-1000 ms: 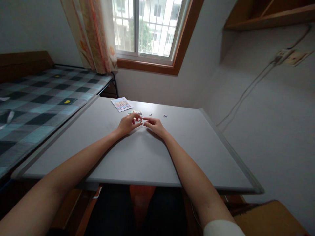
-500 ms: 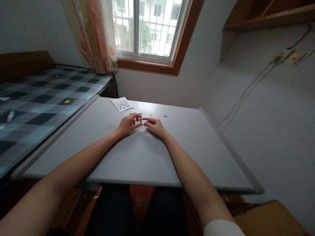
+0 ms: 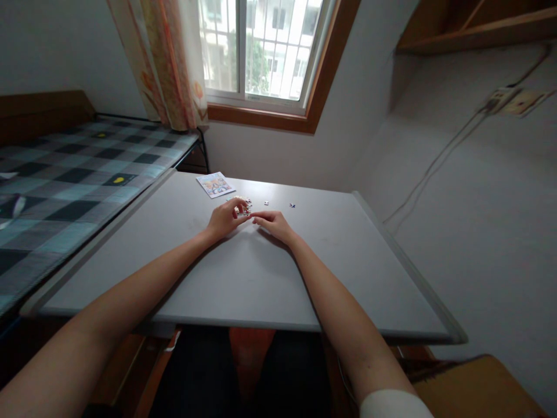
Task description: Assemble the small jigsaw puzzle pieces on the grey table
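Small jigsaw puzzle pieces (image 3: 247, 207) lie in a loose pile on the grey-white table (image 3: 243, 278). Around the near side of this pile curves my left hand (image 3: 225, 218), its thumb stretched out and its fingers bent apart from the thumb. My right hand (image 3: 275, 225) lies low over the table with its index finger extended, the tip meeting the left thumb tip. Nothing shows clearly in either hand, though the bent fingers cover part of the pile. Beyond the hands, one single puzzle piece (image 3: 266, 203) and a darker piece (image 3: 292, 205) lie apart on the right.
A picture card (image 3: 216, 184) with a colourful print lies behind the pile, near the table's far edge. To the left stands a bed with a checked cover (image 3: 87, 191). A window (image 3: 261, 52) and a curtain (image 3: 167, 64) are ahead; cables (image 3: 435, 162) hang along the right wall.
My left fingers have lifted and curled back, parting from the right fingertip. The right index finger has dropped slightly to the left thumb tip. The loose pieces further right stay where they were.
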The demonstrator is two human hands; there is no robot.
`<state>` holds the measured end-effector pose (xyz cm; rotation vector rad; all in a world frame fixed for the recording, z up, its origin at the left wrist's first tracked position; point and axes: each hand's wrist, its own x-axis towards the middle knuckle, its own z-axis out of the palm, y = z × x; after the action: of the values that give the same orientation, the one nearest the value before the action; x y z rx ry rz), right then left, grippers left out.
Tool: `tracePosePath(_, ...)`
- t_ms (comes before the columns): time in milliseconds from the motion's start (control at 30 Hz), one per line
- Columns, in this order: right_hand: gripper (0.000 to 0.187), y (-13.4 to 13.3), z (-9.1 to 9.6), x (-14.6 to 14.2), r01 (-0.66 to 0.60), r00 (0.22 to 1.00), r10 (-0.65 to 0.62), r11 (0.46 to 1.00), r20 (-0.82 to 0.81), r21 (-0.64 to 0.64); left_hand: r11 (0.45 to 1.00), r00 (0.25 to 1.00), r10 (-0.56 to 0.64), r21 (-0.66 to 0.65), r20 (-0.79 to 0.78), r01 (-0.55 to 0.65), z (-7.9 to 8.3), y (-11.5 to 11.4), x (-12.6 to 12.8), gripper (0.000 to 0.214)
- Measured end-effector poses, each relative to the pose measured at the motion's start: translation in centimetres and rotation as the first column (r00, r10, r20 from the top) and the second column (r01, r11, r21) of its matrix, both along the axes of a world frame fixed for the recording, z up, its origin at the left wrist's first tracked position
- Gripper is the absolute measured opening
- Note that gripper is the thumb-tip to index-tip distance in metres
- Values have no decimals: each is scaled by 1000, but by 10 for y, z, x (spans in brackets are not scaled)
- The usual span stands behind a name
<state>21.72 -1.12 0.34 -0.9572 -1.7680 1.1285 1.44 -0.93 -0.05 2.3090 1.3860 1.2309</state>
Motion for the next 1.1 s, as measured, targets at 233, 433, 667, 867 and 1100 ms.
tracePosePath(233,28,-1,1,0,-6,1000,6,1000,13,-9,999,999,-40,2,-28,40,0,0,-1,28)
tracePosePath(433,27,0,0,0,-12,1000,13,1000,23,-27,998,998,-49,41,-32,50,-1,0,-2,27)
tracePosePath(667,29,2,-2,1,-36,999,37,999,24,-40,998,998,-41,41,-49,43,0,-1,-1,25)
tracePosePath(867,29,2,-2,0,-48,999,47,997,-24,-61,998,998,-29,55,-57,32,0,-1,-1,26)
tracePosePath(1100,30,2,-1,1,-48,999,47,996,-14,-76,999,997,-10,51,-71,14,-1,-1,-1,26)
